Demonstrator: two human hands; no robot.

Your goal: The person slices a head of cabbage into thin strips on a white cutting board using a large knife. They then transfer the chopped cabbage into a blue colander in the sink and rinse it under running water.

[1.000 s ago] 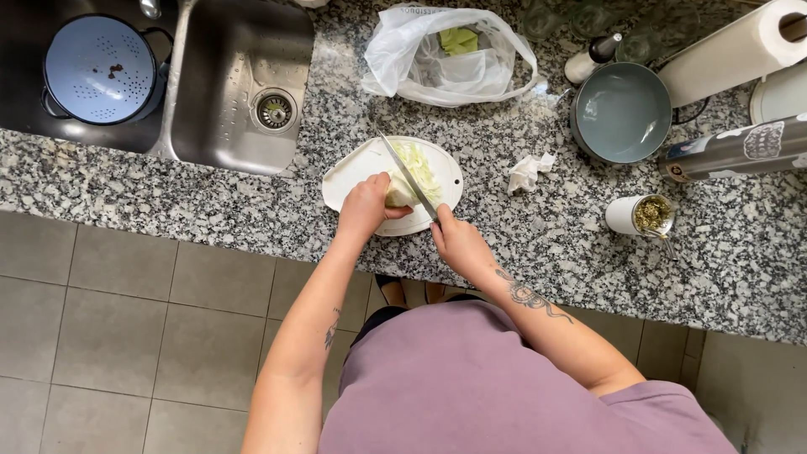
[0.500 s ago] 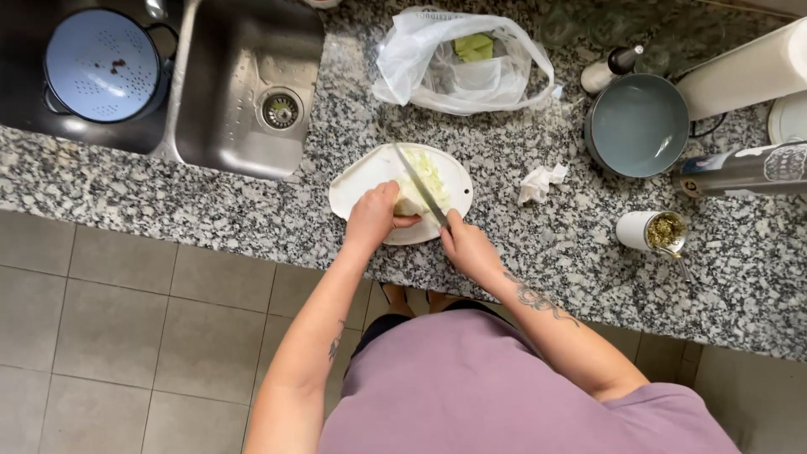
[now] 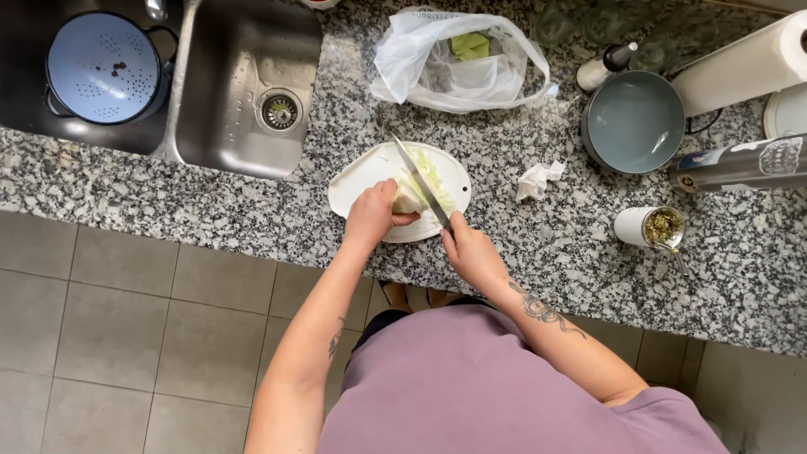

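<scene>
Slicing step: left hand (image 3: 372, 215) pressing cabbage (image 3: 418, 187) down on cutting board (image 3: 357, 181), right hand (image 3: 471, 250) closed around knife (image 3: 422, 182) between both hands. Next cut probably needing fingers curled back.

The cutting board (image 3: 361, 181) lies on the counter (image 3: 521, 244), sink (image 3: 244, 76) to its left, pan (image 3: 632, 122) to its right.

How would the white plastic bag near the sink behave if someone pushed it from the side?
The white plastic bag looks thin and crumpled, so it would probably fold rather than slide as one piece. It seems light: only a small green thing shows inside. Its loose handles would likely flop.
</scene>
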